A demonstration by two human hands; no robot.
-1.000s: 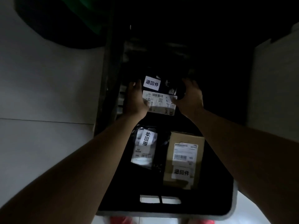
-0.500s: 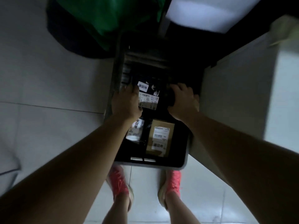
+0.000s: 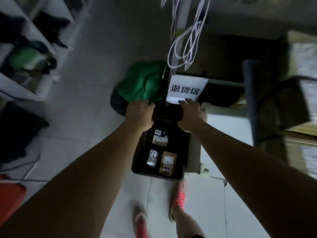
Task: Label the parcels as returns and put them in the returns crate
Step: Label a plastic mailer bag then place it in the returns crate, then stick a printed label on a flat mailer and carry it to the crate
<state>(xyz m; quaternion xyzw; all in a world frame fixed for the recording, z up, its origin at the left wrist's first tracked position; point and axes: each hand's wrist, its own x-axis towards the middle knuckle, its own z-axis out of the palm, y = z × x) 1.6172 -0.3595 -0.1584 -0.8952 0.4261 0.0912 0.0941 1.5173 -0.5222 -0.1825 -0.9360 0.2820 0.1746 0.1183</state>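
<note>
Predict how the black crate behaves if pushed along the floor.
Probably slides easily: the black crate sits flat on smooth tile floor. Likely light, holding only three small parcels. Low and wide, so tipping seems unlikely.

Dim, underexposed view with heavy motion blur and wide-angle stretching at the edges; white sign (image 3: pixel 186 88) and pale floor (image 3: pixel 89 100) brightest, light source apparently overhead, crate (image 3: pixel 137 170) interior in shadow.
</note>
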